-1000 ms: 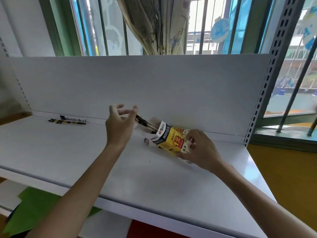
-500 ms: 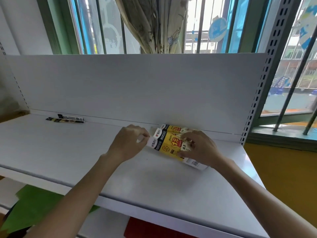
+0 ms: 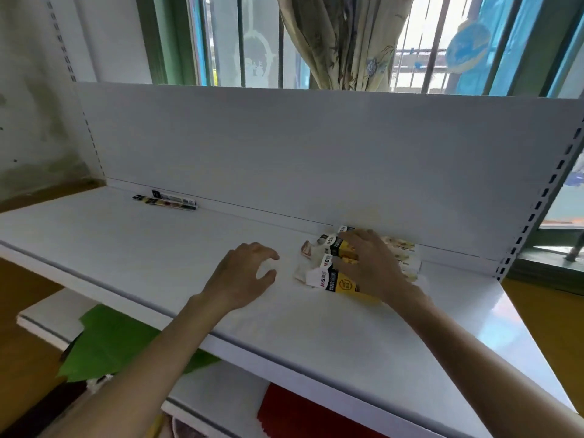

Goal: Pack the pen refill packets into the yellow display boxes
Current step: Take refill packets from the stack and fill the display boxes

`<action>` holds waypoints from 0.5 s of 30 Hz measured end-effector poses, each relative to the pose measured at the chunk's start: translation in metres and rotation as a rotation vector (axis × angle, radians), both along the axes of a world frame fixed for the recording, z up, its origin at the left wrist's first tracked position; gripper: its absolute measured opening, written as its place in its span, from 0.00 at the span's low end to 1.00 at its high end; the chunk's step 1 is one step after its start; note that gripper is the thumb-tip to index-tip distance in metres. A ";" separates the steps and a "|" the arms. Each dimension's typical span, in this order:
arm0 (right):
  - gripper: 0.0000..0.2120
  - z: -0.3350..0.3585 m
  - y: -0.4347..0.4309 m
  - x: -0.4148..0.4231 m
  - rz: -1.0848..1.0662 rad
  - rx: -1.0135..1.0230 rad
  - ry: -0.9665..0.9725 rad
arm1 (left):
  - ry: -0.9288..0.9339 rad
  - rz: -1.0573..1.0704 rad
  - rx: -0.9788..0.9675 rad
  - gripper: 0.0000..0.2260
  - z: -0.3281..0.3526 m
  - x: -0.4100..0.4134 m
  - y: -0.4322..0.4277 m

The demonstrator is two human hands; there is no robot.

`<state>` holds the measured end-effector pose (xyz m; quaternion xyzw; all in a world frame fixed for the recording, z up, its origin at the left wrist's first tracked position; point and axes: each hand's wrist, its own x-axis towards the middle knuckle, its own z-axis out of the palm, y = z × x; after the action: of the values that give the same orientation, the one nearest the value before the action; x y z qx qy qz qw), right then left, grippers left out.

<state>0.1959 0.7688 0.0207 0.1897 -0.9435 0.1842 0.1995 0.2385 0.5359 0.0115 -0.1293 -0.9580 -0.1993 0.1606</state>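
Hands are parted: the left hand (image 3: 243,273) is withdrawn, empty, from the yellow display boxes (image 3: 343,283) pressed by the flat right hand (image 3: 369,267); far-left refill packets (image 3: 164,200) are unpacked.

From my station I see both forearms bare from the wrists down to the near edge of view. The left hand (image 3: 241,275) and right hand (image 3: 371,267) are bare too, with slender fingers.

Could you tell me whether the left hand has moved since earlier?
Yes: the left hand has drawn leftward off the yellow boxes, toward the loose packets.
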 end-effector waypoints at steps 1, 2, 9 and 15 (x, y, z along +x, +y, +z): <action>0.23 0.005 -0.014 -0.003 0.032 -0.017 0.012 | 0.016 0.022 0.005 0.15 0.002 0.004 -0.011; 0.23 0.011 -0.031 -0.007 0.064 -0.025 0.019 | 0.029 0.052 0.012 0.16 0.005 0.008 -0.025; 0.25 0.045 -0.209 -0.023 0.316 -0.066 0.054 | 0.063 0.332 -0.041 0.18 0.033 0.056 -0.158; 0.24 0.041 -0.348 -0.018 0.413 -0.122 -0.021 | 0.046 0.465 -0.036 0.18 0.048 0.090 -0.273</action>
<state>0.1783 0.4210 0.0614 0.3649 -0.8737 0.2797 0.1589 0.3288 0.2625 0.0592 0.0876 -0.9615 -0.1366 0.2219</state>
